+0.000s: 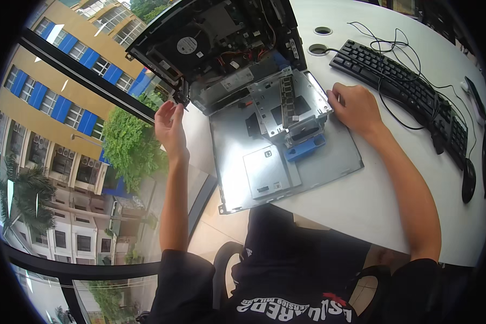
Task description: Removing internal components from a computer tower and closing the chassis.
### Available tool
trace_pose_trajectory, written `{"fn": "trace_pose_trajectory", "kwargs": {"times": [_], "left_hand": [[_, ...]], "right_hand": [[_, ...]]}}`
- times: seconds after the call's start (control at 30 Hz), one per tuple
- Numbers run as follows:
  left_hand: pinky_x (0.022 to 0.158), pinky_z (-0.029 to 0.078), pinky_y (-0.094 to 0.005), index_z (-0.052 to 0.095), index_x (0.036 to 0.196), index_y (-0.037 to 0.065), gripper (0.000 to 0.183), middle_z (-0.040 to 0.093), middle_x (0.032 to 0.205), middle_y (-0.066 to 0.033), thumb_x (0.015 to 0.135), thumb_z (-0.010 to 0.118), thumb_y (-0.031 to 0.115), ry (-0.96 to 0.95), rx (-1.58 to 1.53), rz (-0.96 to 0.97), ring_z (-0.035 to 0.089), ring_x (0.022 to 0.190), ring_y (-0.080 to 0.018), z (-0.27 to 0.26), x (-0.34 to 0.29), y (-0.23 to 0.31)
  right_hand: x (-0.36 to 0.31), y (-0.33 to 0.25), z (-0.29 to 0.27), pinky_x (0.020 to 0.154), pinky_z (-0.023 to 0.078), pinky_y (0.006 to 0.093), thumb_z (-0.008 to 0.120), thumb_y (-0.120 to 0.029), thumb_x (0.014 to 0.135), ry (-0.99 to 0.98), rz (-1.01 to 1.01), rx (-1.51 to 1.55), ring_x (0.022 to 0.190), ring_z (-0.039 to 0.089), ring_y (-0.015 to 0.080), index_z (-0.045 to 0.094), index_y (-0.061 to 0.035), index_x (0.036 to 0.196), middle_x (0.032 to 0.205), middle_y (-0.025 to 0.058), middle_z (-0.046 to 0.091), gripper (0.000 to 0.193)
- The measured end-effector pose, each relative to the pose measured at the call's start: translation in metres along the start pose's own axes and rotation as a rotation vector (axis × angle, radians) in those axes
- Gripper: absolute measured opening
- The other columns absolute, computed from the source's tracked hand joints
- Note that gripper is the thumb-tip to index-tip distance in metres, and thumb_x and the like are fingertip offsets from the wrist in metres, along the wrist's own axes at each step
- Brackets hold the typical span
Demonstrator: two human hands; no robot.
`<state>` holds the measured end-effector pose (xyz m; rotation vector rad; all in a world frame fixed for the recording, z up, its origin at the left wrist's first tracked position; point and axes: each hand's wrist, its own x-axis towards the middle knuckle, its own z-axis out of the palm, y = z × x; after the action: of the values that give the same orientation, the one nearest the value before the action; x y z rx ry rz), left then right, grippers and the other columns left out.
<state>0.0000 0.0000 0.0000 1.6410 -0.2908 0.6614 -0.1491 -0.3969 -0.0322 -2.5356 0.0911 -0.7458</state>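
Head view: one relation seems to matter most, that between the right grip (pixel 357 108) and the metal cage (pixel 267 105). The cage lies directly to the left of the right grip, its near-right corner met by the curled fingers; whether it is pinched or merely touched cannot be told. On top of the cage a narrow strip (pixel 288 102) is seen, its long axis running roughly away from the body, and it is nearer to the right grip than to the left.

The left grip (pixel 170 129) is well apart from the cage, which lies to its right. Its fingers are bent beside the left edge of the black case (pixel 221 38); whether anything is held there cannot be told. To the right of the right grip, a keyboard (pixel 399 81) is set on the table (pixel 340 200).
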Motion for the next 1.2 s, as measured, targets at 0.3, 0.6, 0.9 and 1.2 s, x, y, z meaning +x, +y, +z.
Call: {"fn": "trace_pose_trajectory", "kwargs": {"times": [0.3, 0.6, 0.9, 1.2], "left_hand": [[0.095, 0.05, -0.0289, 0.059, 0.128, -0.002, 0.059, 0.066, 0.119, -0.0108, 0.085, 0.088, 0.028, -0.055, 0.14, -0.03, 0.064, 0.108, -0.0174, 0.014, 0.016, -0.004], [0.089, 0.052, -0.028, 0.06, 0.126, -0.003, 0.067, 0.069, 0.11, -0.0096, 0.081, 0.091, 0.036, -0.058, 0.155, -0.001, 0.066, 0.101, -0.0161, 0.018, 0.019, -0.007], [0.081, 0.051, -0.0268, 0.061, 0.117, -0.002, 0.059, 0.071, 0.102, -0.0073, 0.082, 0.089, 0.037, -0.038, 0.272, 0.063, 0.066, 0.091, -0.0133, 0.023, 0.027, -0.015], [0.081, 0.051, -0.0267, 0.057, 0.119, -0.003, 0.061, 0.07, 0.1, -0.0085, 0.083, 0.088, 0.037, 0.0, 0.241, 0.147, 0.065, 0.092, -0.0136, 0.037, 0.02, -0.016]], "right_hand": [[0.001, 0.002, 0.001, 0.065, 0.053, 0.0466, 0.063, -0.025, 0.095, 0.036, -0.057, -0.013, 0.066, 0.067, 0.0346, 0.07, -0.0041, 0.082, 0.069, 0.0155, 0.068, 0.026], [0.0, 0.0, 0.001, 0.064, 0.052, 0.0463, 0.063, -0.025, 0.095, 0.029, -0.045, -0.033, 0.065, 0.066, 0.0345, 0.07, -0.004, 0.081, 0.067, 0.0159, 0.067, 0.026], [0.001, -0.002, -0.001, 0.064, 0.052, 0.0462, 0.063, -0.024, 0.095, 0.021, -0.035, -0.051, 0.066, 0.067, 0.035, 0.069, -0.0033, 0.08, 0.068, 0.0161, 0.068, 0.026], [0.0, -0.001, 0.0, 0.065, 0.052, 0.0475, 0.063, -0.025, 0.096, 0.029, -0.064, -0.054, 0.065, 0.067, 0.0354, 0.069, -0.0038, 0.082, 0.067, 0.0161, 0.068, 0.026]]}}
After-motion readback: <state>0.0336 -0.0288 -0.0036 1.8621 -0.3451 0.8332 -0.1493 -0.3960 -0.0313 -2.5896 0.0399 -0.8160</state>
